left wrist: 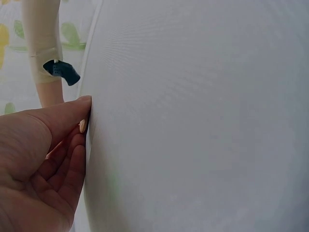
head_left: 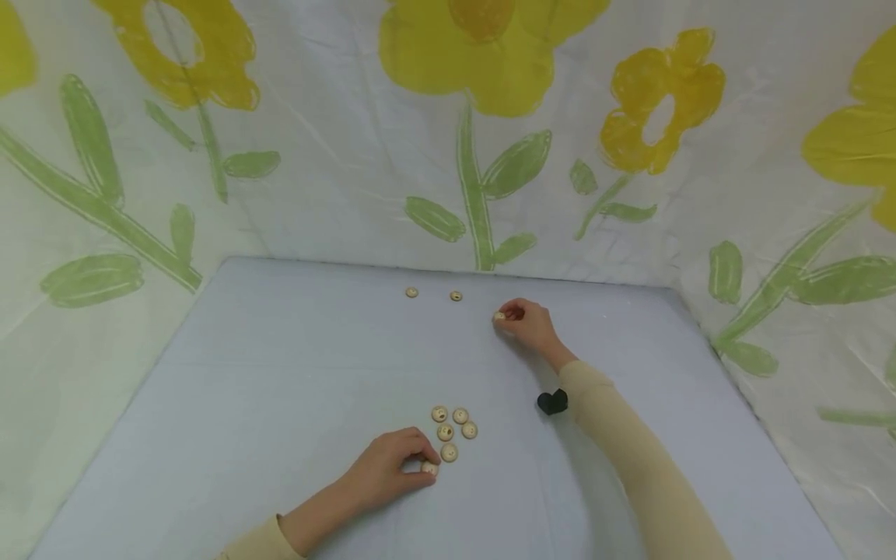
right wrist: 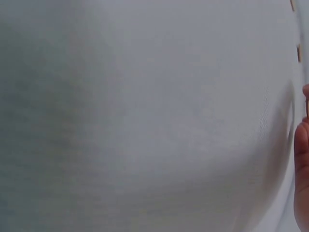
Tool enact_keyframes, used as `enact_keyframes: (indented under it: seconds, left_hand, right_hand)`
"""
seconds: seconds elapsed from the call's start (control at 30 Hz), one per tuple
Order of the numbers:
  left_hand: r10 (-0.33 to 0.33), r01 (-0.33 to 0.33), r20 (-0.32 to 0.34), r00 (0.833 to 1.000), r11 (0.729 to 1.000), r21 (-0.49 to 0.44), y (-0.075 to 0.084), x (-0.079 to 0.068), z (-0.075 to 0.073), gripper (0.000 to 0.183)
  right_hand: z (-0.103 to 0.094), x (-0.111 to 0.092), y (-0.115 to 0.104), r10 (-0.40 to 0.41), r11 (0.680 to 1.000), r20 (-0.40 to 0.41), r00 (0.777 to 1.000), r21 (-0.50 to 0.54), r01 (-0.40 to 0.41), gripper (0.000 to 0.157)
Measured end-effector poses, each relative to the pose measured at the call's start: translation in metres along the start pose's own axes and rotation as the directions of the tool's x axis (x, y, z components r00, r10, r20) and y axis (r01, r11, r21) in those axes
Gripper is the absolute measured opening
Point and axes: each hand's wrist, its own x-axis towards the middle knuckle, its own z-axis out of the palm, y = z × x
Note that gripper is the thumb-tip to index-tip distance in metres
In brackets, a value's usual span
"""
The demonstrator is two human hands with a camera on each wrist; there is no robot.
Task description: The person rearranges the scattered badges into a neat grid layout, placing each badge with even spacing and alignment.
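Near the front of the table my left hand (head_left: pixel 392 467) pinches a small round wooden disc (head_left: pixel 430 469) between thumb and fingers, close over the cloth. Just right of it lies a cluster of several like discs (head_left: pixel 449 452) with dark marks on their tops. Farther back, my right hand (head_left: pixel 530 325) pinches another disc (head_left: pixel 498 316) at its fingertips. To its left, two discs (head_left: pixel 411 292) (head_left: pixel 456 295) lie apart in a row near the back edge. The left wrist view shows the disc edge (left wrist: pixel 83 126) between my thumb and fingers; the right wrist view catches only part of my right hand (right wrist: pixel 301 169).
A pale blue-grey cloth (head_left: pixel 280 365) covers the table. White sheets (head_left: pixel 336 179) painted with yellow flowers rise along its back and sides. A dark device (head_left: pixel 552 402) sits at my right sleeve, and the right forearm (head_left: pixel 623 443) reaches across the table's right part.
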Motion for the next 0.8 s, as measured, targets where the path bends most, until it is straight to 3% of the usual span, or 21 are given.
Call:
enact_keyframes:
  seconds: [0.47, 0.8]
  left_hand:
    - [0.040, -0.040, -0.019, 0.999, 0.999, 0.003, -0.004, -0.001, 0.000, 0.015]
    - [0.025, -0.025, -0.013, 1.000, 1.000, -0.010, -0.001, -0.001, -0.001, 0.016]
  right_hand:
    - [0.005, 0.021, 0.004, 0.027, 0.999, -0.060, 0.998, -0.015, -0.028, 0.024]
    - [0.006, 0.033, 0.008, 0.060, 0.998, -0.092, 0.994, -0.019, -0.062, 0.028]
